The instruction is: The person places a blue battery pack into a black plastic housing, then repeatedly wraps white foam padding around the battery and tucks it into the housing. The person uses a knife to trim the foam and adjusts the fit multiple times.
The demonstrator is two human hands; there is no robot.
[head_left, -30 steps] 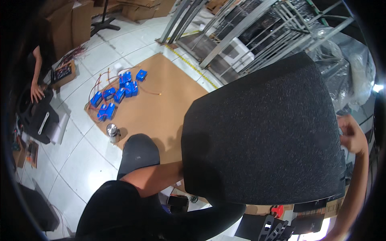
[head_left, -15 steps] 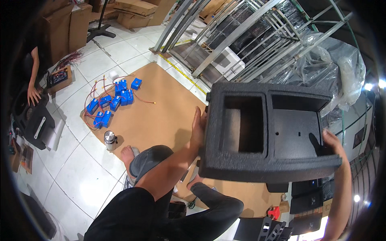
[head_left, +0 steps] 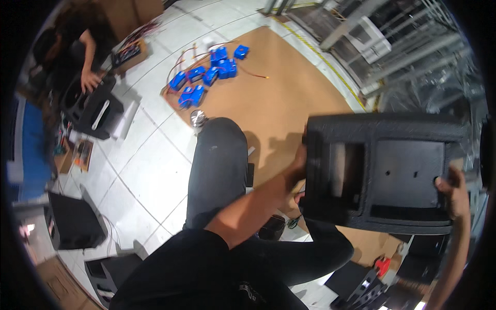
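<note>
Between my hands is a black, rough-textured box-like cabinet [head_left: 369, 178], perhaps a speaker housing, held up over my bent leg. A deep rectangular opening lies on its left side. On the right is a wider, shallower recess with small holes in its floor. My left hand [head_left: 300, 161] grips the cabinet's left side, with most of its fingers hidden behind it. At the opposite side my right hand [head_left: 455, 192] is closed on the right edge, its thumb reaching into the shallow recess.
Several blue battery packs [head_left: 211, 76] with red leads and a metal-lidded jar [head_left: 198, 119] stand around a brown cardboard sheet [head_left: 281, 98]. At left, another person's hand [head_left: 90, 81] rests on a similar black cabinet [head_left: 98, 111]. Metal framing [head_left: 356, 23] rises at far right.
My view has swung left and down, so the floor items appear further right and higher. The cabinet now sits further right in view and is still in both hands.
</note>
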